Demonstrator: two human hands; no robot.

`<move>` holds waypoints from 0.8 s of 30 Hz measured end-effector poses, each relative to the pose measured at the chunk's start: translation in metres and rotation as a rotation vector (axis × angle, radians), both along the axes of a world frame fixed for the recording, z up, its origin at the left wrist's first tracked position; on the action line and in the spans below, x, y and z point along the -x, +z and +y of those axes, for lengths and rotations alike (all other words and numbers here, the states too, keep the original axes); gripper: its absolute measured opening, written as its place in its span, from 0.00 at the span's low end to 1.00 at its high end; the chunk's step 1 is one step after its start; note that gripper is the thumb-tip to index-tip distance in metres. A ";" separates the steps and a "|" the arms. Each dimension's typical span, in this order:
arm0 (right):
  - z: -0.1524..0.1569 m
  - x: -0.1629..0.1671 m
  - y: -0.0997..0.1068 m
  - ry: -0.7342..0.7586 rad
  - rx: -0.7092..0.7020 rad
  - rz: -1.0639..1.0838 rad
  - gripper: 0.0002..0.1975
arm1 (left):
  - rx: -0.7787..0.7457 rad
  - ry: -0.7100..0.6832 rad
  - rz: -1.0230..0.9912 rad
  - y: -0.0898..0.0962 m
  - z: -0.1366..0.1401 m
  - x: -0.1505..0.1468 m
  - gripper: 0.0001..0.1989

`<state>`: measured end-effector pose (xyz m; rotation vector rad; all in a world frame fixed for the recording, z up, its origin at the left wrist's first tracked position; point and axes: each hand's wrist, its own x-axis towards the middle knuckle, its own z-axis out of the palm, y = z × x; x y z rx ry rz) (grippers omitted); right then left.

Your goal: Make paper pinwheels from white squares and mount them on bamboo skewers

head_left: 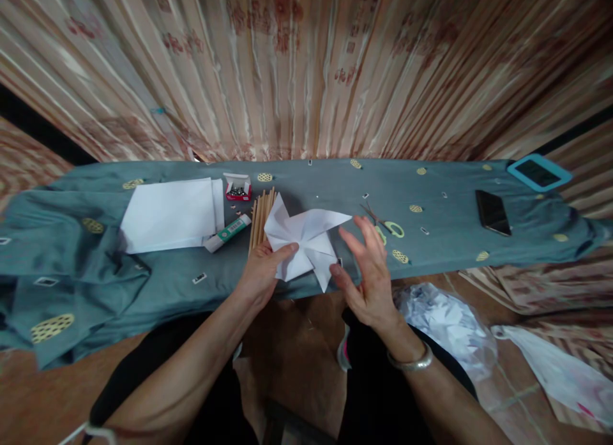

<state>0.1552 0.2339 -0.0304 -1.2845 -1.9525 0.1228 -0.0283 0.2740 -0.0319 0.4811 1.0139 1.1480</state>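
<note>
A white paper pinwheel (306, 231) is held over the near side of the table, its several pointed blades folded in toward the middle. My left hand (263, 266) grips it from the left, thumb pressed on the paper near the centre and the other fingers hidden beneath. Just right of the pinwheel, my right hand (366, 272) is raised with fingers apart and nothing in it. Behind my left hand lie several wooden sticks (259, 216), partly covered by the paper. A pair of scissors (383, 225) with light green handles rests beyond my right hand.
White paper sheets (167, 215), a glue stick (228, 233) and an open red box of small metal pieces (238, 188) sit at left. A phone (493, 212) and a blue-framed tablet (540, 172) lie at right. A plastic bag of paper scraps (445, 327) stands on the floor.
</note>
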 end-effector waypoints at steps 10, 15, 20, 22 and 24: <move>0.021 0.009 -0.012 0.104 0.728 0.942 0.23 | -0.074 -0.020 0.055 -0.006 -0.003 -0.009 0.19; 0.021 0.020 -0.004 -0.026 0.886 1.045 0.24 | -0.108 -0.067 0.117 -0.006 -0.006 -0.015 0.17; 0.023 0.022 -0.009 -0.129 0.823 1.084 0.43 | -0.118 -0.081 0.148 -0.007 -0.007 -0.017 0.16; 0.023 0.023 -0.011 -0.131 0.803 1.072 0.43 | -0.119 -0.073 0.167 -0.008 -0.006 -0.017 0.16; 0.023 0.025 -0.012 -0.133 0.788 1.065 0.44 | -0.124 -0.059 0.189 -0.010 -0.006 -0.017 0.16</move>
